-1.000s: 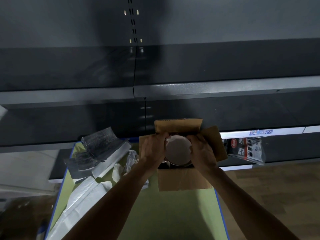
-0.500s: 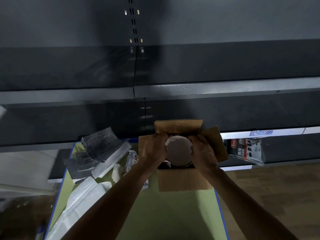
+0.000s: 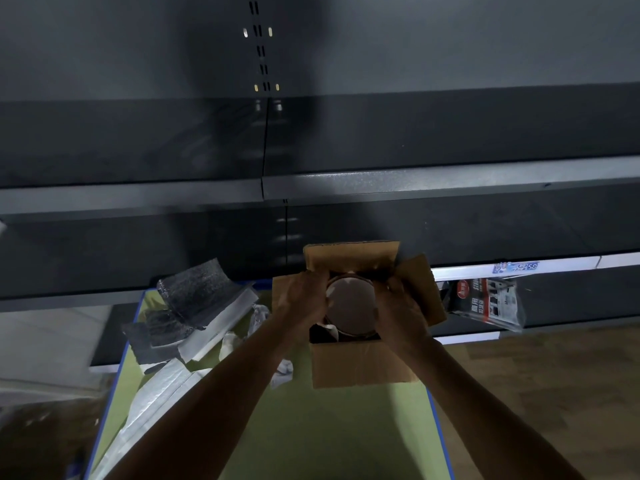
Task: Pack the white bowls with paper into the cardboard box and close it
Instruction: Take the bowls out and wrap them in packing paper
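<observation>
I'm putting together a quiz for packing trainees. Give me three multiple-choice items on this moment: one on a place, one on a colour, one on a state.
1. Where is the white bowl?
A. on a dark shelf
B. in the open top of the cardboard box
C. on the floor

2. What colour is the table top?
A. green
B. red
C. black

3. How do the box's flaps stand?
A. taped shut
B. folded shut
C. open

Key:
1 B: the left hand and right hand grip the bowl within the box opening.
2 A: green surface shows below the box.
3 C: the flaps splay outward on all sides.
</observation>
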Tool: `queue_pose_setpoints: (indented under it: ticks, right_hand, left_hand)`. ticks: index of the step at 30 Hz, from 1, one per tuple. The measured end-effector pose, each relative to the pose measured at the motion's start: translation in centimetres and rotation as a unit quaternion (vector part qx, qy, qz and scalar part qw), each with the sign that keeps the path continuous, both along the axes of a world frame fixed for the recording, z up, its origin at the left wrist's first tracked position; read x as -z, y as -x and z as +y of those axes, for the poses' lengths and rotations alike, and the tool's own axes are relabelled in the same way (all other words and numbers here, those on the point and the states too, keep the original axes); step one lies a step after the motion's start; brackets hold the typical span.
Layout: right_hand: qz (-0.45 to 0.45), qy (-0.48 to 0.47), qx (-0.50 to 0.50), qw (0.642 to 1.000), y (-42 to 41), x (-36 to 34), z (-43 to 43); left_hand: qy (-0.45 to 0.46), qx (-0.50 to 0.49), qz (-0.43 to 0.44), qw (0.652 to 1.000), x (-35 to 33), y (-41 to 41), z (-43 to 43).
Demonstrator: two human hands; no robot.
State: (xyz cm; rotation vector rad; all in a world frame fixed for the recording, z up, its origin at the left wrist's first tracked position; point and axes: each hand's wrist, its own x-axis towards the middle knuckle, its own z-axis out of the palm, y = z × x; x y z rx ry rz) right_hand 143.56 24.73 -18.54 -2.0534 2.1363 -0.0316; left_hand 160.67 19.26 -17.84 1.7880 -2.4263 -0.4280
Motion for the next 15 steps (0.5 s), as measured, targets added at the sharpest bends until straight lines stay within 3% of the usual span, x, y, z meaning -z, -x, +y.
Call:
queue_pose_setpoints:
  ticks: [9,15]
  right_hand:
    - [0.031,0.006,0.006,0.999,0.0,-0.8,0.5]
    - [-0.05,0.023,0.029,0.998,0.2,-0.4,0.9]
  left_hand:
    - [-0.017,0.021,-0.031,0.999,-0.8,0.3,0.0]
    - [0.055,-0.009,0.007,0.998,-1.1,0.2,0.8]
